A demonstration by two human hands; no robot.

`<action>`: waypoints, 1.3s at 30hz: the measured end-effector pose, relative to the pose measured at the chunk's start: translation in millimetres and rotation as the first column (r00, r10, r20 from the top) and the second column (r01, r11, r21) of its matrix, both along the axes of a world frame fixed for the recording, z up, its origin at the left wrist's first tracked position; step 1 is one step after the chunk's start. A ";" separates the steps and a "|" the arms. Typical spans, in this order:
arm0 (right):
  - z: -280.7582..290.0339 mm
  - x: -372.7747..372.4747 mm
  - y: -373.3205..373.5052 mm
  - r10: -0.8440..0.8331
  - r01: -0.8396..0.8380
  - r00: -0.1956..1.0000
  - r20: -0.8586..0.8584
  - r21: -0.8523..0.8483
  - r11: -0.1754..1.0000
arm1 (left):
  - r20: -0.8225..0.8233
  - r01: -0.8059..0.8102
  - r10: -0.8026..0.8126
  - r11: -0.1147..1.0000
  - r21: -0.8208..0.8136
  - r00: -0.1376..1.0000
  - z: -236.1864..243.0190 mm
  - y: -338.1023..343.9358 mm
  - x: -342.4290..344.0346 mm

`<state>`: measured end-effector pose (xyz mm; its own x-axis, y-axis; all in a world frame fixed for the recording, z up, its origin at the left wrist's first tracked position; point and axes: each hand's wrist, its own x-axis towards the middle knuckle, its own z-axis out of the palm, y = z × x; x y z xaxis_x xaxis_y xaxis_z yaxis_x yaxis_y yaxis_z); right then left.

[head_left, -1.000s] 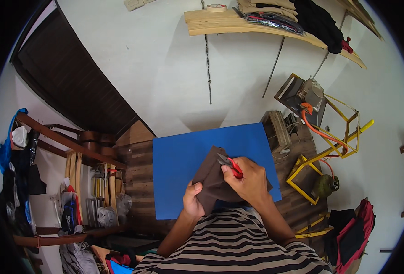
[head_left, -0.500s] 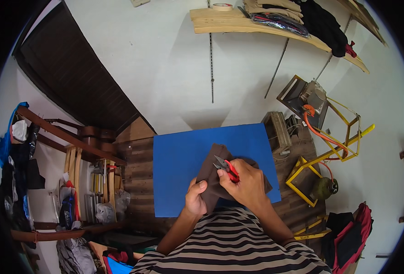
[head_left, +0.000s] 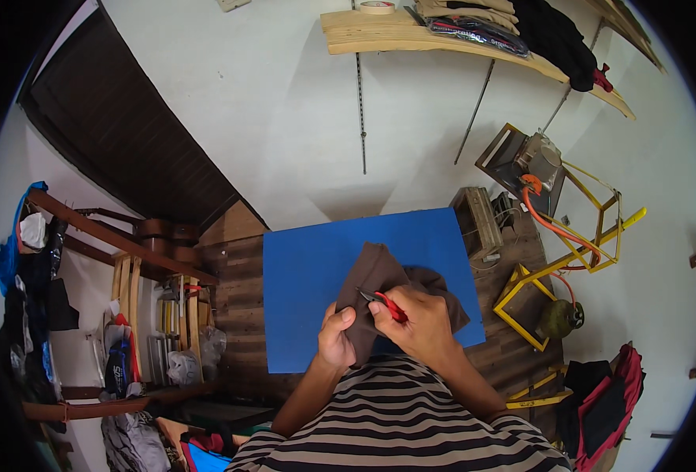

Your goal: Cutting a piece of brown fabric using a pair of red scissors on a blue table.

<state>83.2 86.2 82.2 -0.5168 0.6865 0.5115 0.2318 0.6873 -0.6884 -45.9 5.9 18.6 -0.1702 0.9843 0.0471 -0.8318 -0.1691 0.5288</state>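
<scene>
A piece of brown cloth [head_left: 372, 271] is held up over the blue tabletop [head_left: 304, 283], with part of it spreading to the right behind my right hand. My left hand [head_left: 337, 337] grips its left edge, thumb on top. In my right hand [head_left: 420, 318] is a pair of thread snips [head_left: 389, 303] with red handles and dark blades. The blade tips point up and left, against or just above the cloth's face; I cannot tell which. My fingers wrap the handles, and the blades look nearly closed.
Right of the table stand a wooden crate [head_left: 477, 224], a yellow metal frame [head_left: 521, 315] and a green gas cylinder [head_left: 560, 320] with an orange hose. A rack with clothes and bags [head_left: 120, 358] stands at left. A wooden shelf [head_left: 395, 35] holds tape and folded clothes.
The snips have tilted lower and their blades have come together, with the tips now nearer the cloth. My left hand keeps its hold, and the cloth has shifted slightly.
</scene>
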 end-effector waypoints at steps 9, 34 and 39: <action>8.9 9.0 36.2 -0.108 0.049 0.960 -0.259 -0.226 0.973 | -0.119 0.020 -0.024 0.999 -0.032 0.993 4.4 -4.7 -0.6; -15.1 0.5 61.4 -0.133 -0.037 0.928 -0.349 -0.442 0.896 | -0.527 -0.003 0.069 0.992 0.125 0.847 2.8 -16.3 -26.9; -9.2 -0.7 58.3 -0.162 0.114 0.976 -0.145 -0.290 0.950 | -0.175 0.046 -0.055 0.998 -0.052 0.983 -6.1 -19.6 -21.1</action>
<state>82.5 144.5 73.1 -0.3312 0.8724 0.3594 0.1776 0.4317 -0.8843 -67.0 -13.7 12.5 -0.1134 0.9932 0.0250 -0.7320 -0.1005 0.6739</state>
